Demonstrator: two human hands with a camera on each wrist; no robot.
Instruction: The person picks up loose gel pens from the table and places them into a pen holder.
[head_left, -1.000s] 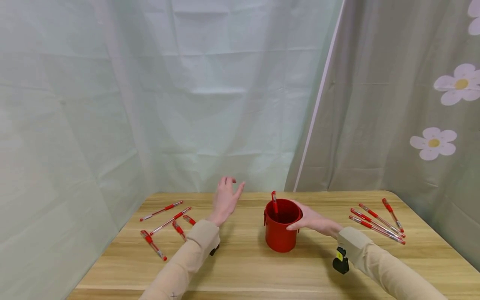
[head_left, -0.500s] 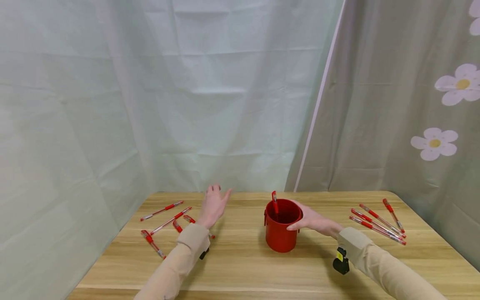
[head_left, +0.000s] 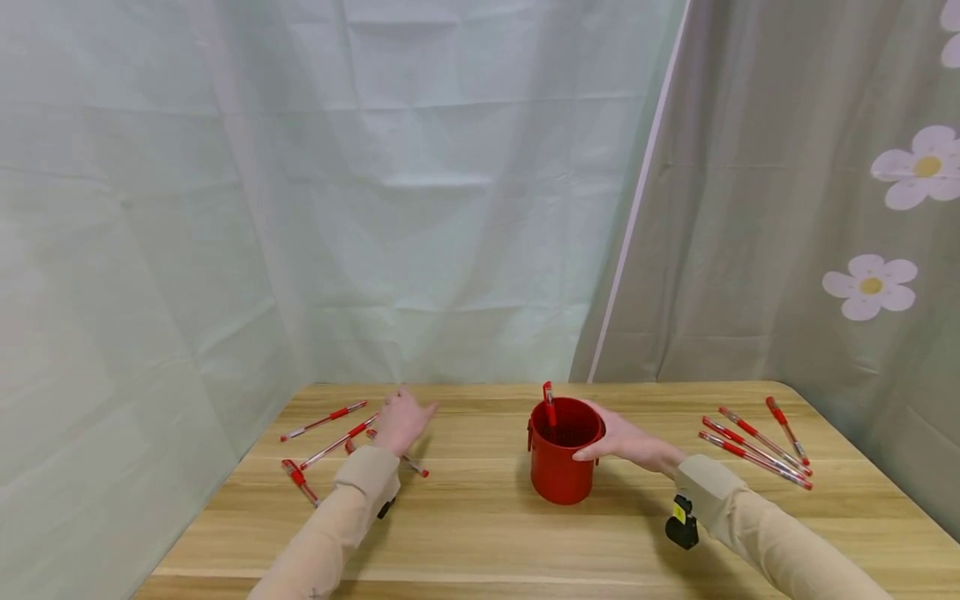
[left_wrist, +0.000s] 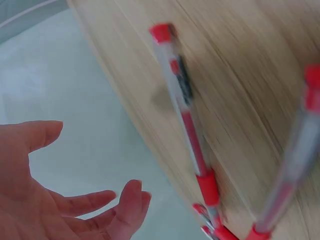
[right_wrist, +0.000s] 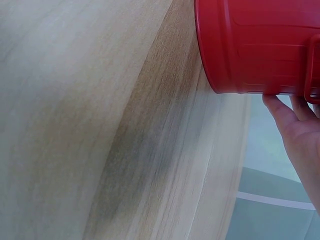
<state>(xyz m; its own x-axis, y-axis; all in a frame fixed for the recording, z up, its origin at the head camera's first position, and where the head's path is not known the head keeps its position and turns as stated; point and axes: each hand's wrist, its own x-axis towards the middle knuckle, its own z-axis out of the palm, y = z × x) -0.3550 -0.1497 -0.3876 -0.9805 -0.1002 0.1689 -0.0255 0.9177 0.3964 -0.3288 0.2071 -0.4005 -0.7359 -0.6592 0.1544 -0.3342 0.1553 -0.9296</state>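
the right hand [head_left: 624,437] grips the red bucket [head_left: 562,475] from its right side, thumb on the near part of the wall and the fingers reaching round the far part. the bucket stands upright about the middle of the wooden table [head_left: 480,542], and one red pen [head_left: 550,408] stands in it, leaning on the far left of the rim. the left hand [head_left: 402,423] is over the left part of the table with nothing in its grip; the left wrist view shows its fingers [left_wrist: 82,203] loosely bent, the thumb well apart from them, and the hand clear of the pens. around and below it lie five pens: a far left pen [head_left: 323,421], a slanting pen [head_left: 337,442] just beside it, a near left pen [head_left: 301,482], a pen [head_left: 416,466] partly covered by the hand, and one more showing only a red end [head_left: 350,447] beside the sleeve. on the right lie a close group of three pens [head_left: 732,450] and, farther right, a lone pen [head_left: 787,431]. a black device [head_left: 681,523] sits at the right cuff. behind hang a pale curtain [head_left: 450,208] and, to the right, a grey curtain [head_left: 750,208] with white flowers [head_left: 888,271].
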